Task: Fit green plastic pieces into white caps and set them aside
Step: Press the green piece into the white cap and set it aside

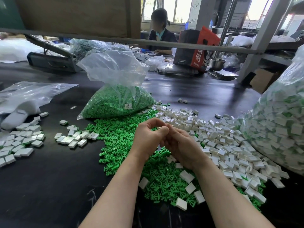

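Note:
A heap of loose green plastic pieces (118,134) lies on the black table (49,186), and beside it on the right is a heap of white caps (213,137). My left hand (148,137) and my right hand (182,147) meet above the green heap. Their curled fingertips press together on something small that the fingers hide. Fitted white caps (74,139) lie in a loose group to the left, with more (21,145) at the far left edge.
A clear bag of green pieces (115,102) stands open behind the heap. A large bag of fitted caps (279,129) fills the right side. A flat clear bag (29,94) lies at the left. Another person (160,30) sits across the table by a red and black box (195,48).

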Tool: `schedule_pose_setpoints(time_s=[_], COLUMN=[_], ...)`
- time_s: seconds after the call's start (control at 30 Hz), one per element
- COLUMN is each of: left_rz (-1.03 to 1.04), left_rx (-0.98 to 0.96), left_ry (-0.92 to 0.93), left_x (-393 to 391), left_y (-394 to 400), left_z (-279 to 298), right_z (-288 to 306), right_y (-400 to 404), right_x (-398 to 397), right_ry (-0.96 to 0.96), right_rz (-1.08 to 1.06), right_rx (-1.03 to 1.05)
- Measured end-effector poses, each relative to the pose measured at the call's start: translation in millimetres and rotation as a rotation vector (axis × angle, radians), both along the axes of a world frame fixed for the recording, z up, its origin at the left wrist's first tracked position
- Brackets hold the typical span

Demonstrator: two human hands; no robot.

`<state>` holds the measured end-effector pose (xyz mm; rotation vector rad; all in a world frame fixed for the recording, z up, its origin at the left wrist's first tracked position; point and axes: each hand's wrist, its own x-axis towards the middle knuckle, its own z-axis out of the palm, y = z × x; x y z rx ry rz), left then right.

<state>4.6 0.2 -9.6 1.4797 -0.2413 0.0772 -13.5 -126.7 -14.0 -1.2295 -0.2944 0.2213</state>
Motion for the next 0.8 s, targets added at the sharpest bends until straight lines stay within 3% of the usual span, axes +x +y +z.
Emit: schedule_pose_setpoints(time_s=[0.8], left_rz=[0.011], left_rx=[0.067], left_ry=[-0.024], left_x=[1.8], left_y=[-1.0], left_z=[-2.2], right_z=[0.3], right_y=[1.9], right_x=[-0.1], right_ry=[0.009], right_rz=[-0.005], right_rx=[-0.037])
